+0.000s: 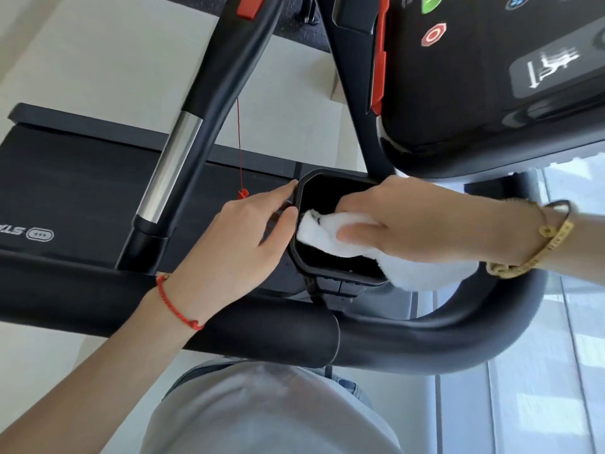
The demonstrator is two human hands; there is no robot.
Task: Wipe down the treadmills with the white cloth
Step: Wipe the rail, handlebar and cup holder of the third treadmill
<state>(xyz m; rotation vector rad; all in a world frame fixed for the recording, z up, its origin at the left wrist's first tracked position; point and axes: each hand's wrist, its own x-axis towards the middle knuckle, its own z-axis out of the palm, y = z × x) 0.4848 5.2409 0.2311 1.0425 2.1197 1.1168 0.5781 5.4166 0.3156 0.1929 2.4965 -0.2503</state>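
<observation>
A black cup holder [340, 273] hangs from the treadmill, just below its console [465, 93]. My right hand [412, 221] grips the white cloth [327, 235] and presses it down inside the holder; part of the cloth trails out over the right rim. My left hand [235, 244] holds the holder's left rim, thumb and forefinger curled on its edge. The treadmill's black belt deck [82, 191] lies at the left.
A black handrail with a silver grip [173, 165] runs diagonally at the upper left. A thick black handlebar [393, 339] curves across below the holder. A red safety cord with clip [242, 191] dangles by my left hand. Pale floor surrounds the machine; a window is at right.
</observation>
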